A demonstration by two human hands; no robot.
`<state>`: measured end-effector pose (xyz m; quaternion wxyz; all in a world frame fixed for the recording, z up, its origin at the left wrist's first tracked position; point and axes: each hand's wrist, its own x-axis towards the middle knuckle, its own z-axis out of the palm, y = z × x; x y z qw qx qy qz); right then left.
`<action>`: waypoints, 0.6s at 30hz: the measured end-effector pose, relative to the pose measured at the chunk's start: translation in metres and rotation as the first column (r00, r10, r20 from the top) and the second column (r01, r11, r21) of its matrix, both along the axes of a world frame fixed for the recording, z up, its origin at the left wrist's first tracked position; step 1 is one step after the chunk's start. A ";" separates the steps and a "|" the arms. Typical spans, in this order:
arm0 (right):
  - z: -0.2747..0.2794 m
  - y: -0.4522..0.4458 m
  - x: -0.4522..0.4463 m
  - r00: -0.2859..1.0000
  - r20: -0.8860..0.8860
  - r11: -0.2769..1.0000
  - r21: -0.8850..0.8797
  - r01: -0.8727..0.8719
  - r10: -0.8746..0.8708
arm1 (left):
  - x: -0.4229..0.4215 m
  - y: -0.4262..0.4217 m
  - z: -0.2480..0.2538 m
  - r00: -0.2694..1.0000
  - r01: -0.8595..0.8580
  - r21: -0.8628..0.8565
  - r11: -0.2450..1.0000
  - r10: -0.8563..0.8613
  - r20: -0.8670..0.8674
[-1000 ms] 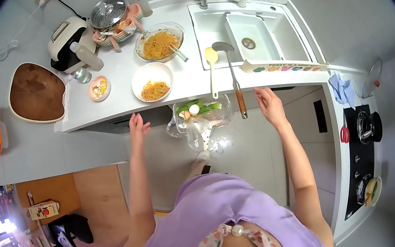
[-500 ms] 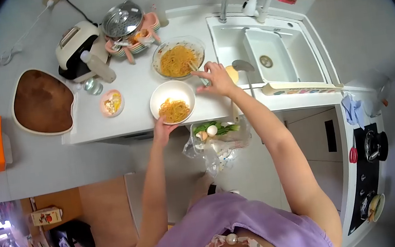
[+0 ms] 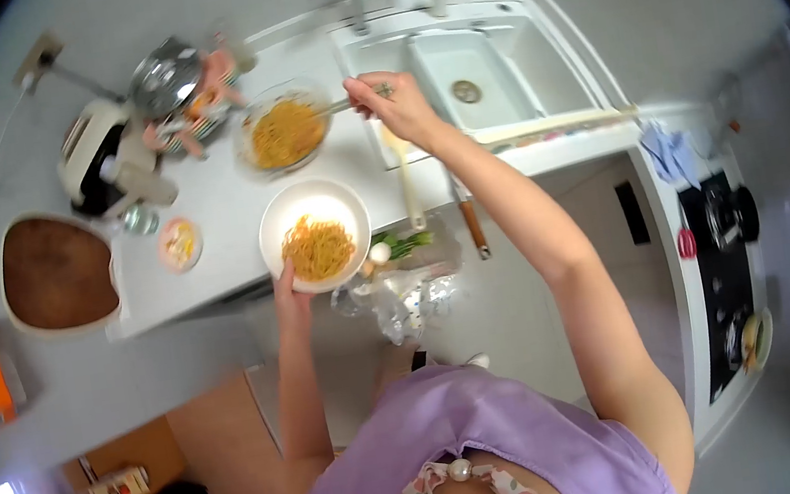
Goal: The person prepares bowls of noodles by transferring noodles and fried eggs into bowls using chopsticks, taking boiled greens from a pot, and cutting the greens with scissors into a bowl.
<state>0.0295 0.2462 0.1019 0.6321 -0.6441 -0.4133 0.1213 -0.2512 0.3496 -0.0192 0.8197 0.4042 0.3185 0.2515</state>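
My left hand grips the near rim of a white bowl, its thumb over the edge. Noodles lie in that bowl, which overhangs the counter's front edge. Closed around a pair of chopsticks is my right hand, above the counter by the sink. The chopsticks point left, their tips at the clear glass bowl, where more noodles are heaped. A pale spatula lies below my right hand.
Right of the bowls is a white sink. A brown-handled utensil sticks out past the counter edge. At left stand a small pink dish, a glass, a bottle and a white appliance. A plastic bag hangs below.
My right hand has gone from spread fingers to closed around the chopsticks. The white bowl in my left hand has come nearer to me and looks larger. The view has shifted.
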 end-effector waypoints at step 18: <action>0.054 -0.847 -0.190 -0.035 -0.043 -0.041 0.156 0.987 -0.998 | 0.152 -0.539 0.055 0.578 0.811 -0.146 0.567 -0.815 0.050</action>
